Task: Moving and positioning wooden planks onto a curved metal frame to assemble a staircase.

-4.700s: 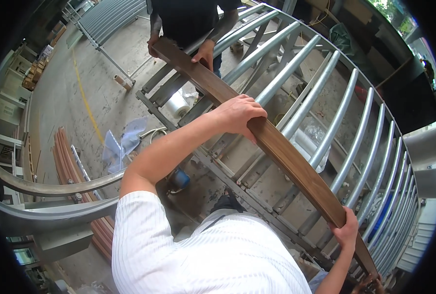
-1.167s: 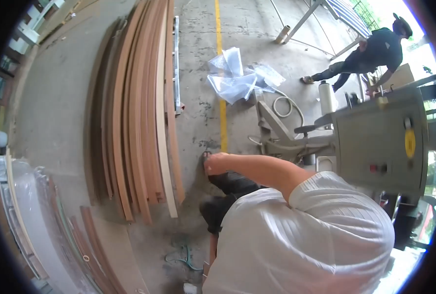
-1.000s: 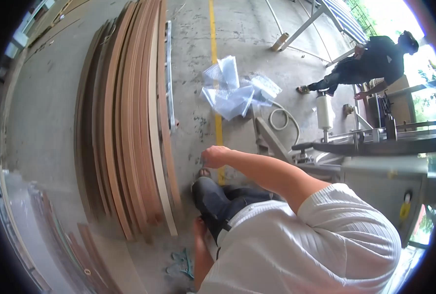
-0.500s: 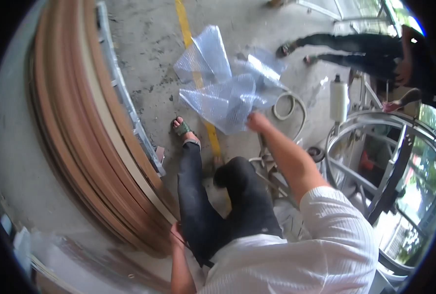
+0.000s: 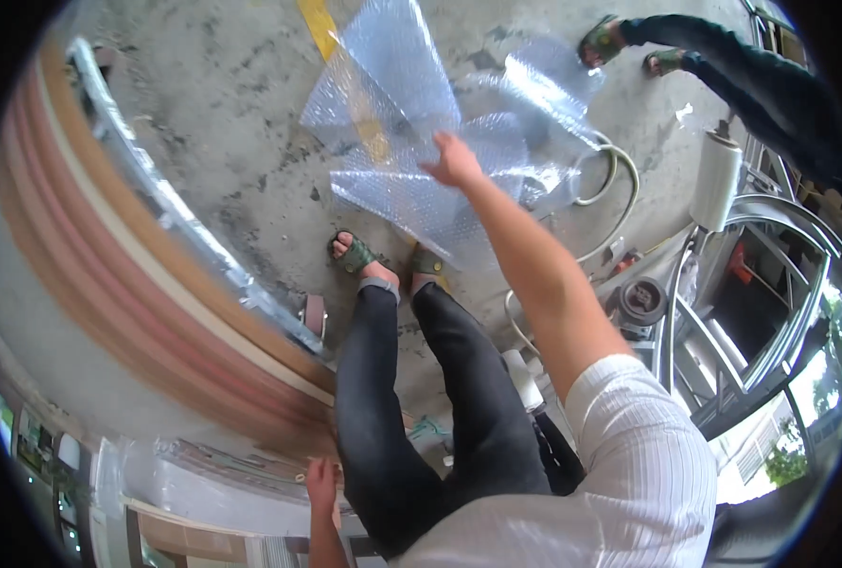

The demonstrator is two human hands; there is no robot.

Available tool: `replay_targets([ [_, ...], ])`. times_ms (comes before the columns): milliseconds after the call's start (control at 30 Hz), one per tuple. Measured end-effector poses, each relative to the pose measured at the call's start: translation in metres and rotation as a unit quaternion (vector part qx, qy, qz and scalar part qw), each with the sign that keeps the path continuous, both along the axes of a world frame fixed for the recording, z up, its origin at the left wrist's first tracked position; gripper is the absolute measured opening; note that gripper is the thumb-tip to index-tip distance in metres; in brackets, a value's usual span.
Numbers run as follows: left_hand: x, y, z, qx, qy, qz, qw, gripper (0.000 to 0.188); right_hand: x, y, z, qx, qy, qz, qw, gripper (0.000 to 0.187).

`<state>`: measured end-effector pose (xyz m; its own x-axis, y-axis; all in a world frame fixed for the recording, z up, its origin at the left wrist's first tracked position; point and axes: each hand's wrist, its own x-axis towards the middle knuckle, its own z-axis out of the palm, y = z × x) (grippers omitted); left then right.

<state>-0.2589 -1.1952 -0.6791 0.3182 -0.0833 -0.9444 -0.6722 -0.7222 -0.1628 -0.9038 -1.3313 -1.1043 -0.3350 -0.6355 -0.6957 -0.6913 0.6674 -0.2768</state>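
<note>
Sheets of clear bubble wrap (image 5: pixel 383 66) lie crumpled on the concrete floor in front of me. My right hand (image 5: pixel 454 161) reaches out over them with its fingers stretched and apart, holding nothing. Whether its fingertips touch the wrap I cannot tell. My left hand (image 5: pixel 321 483) hangs low beside my left thigh, near the end of a stack of long brown boards (image 5: pixel 165 275). Its fingers look loosely apart with nothing visible in them, though they are small and blurred.
A metal rail (image 5: pixel 156 194) runs along the boards. To the right are a pale hose (image 5: pixel 624 204), a white roll of film (image 5: pixel 717 180), a dark wheel-like part (image 5: pixel 640 301) and curved metal frames (image 5: pixel 672 341). Another person's legs (image 5: pixel 724 71) stand at the far right.
My right hand has moved out over the bubble wrap from its near right edge. My feet now stand side by side. My left hand hangs lower, and the view has shifted forward.
</note>
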Motion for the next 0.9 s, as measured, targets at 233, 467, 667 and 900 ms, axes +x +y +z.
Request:
replay_targets([
  [233,-0.069,-0.159,0.024,-0.137,0.038,0.389,0.91,0.04,-0.042,-0.01,0.175,0.034,-0.1,-0.131,0.986,0.063],
  [467,-0.122,-0.427,-0.013,-0.118,0.098,-0.039,0.987,0.036,-0.109,-0.163,0.17,0.063,-0.14,-0.119,0.981,0.045],
  [667,-0.199,-0.671,-0.002,-0.178,-0.004,-0.404,0.897,0.023,-0.118,-0.237,0.03,0.205,0.004,-0.004,0.979,0.063],
  [900,-0.198,-0.767,-0.033,-0.105,0.1,-0.38,0.913,0.022,-0.057,-0.194,0.05,0.129,-0.077,-0.358,0.922,0.058],
])
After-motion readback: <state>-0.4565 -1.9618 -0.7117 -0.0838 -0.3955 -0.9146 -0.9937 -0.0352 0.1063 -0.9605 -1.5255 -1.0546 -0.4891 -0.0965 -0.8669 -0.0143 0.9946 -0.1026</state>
